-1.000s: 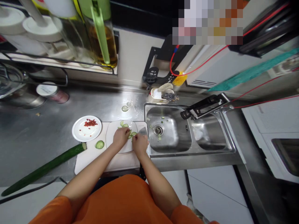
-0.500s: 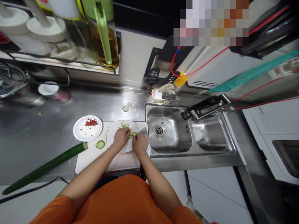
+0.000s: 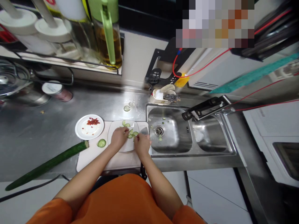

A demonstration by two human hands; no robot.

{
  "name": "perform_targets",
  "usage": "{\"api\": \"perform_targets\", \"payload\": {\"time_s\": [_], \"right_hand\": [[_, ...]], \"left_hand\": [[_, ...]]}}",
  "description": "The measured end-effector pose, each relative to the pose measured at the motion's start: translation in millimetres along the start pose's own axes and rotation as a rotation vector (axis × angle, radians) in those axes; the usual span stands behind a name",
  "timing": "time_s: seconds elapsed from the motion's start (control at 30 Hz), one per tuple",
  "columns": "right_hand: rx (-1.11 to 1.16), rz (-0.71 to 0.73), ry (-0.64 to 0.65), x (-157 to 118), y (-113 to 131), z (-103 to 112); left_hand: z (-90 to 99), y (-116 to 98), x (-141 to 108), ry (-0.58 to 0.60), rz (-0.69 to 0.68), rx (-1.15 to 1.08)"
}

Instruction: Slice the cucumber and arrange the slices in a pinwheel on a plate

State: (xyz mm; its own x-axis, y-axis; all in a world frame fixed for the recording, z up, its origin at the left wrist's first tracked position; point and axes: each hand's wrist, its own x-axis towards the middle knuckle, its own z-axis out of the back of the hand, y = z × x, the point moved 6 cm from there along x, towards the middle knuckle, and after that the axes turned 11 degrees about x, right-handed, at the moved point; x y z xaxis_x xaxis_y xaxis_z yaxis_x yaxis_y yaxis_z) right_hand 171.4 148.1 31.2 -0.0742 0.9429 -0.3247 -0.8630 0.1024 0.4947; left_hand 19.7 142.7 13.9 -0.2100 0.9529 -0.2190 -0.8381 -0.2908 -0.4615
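A squarish clear-edged plate point(image 3: 126, 147) lies on the white cutting board point(image 3: 93, 160), with several thin cucumber slices point(image 3: 130, 133) on it. Over the plate's middle, my left hand point(image 3: 119, 137) is closed in a pinch at a cucumber slice. My right hand point(image 3: 142, 145), at the plate's right side, pinches the edge of another slice. Partly under that hand lies a knife point(image 3: 144, 131), its blade showing beyond the fingers. More slices point(image 3: 101, 143) are stacked on the board, left of the plate. A long cut cucumber point(image 3: 49, 165) rests with its cut end by the board.
A round white plate point(image 3: 86, 134) with small red pieces stands left of the board. To the right is a double steel sink point(image 3: 174, 141) with cucumber bits around its drain. Two slices point(image 3: 126, 108) lie behind the board. A bottle rack point(image 3: 93, 65) overhangs the counter.
The view has shifted slightly. Both hands stay over the plate, with small finger movements; the slices between them show a little more openly now.
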Motion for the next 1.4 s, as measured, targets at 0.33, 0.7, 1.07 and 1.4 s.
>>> {"api": "perform_targets", "payload": {"time_s": [0.33,0.7,1.07,1.4], "right_hand": [[-0.019,0.141,0.08,-28.7,5.4,-6.0],[-0.11,0.301,0.18,-47.7,25.7,-31.4],[-0.107,0.326,0.207,-53.4,32.0,-36.9],[-0.119,0.354,0.223,-52.2,39.3,-38.4]], "left_hand": [[52.5,102.3,-78.0,-0.097,0.326,0.143],[22.8,128.2,-94.1,-0.042,0.334,0.161],[27.8,127.8,-87.6,-0.067,0.368,0.078],[22.4,131.5,-85.0,-0.088,0.365,0.093]]}}
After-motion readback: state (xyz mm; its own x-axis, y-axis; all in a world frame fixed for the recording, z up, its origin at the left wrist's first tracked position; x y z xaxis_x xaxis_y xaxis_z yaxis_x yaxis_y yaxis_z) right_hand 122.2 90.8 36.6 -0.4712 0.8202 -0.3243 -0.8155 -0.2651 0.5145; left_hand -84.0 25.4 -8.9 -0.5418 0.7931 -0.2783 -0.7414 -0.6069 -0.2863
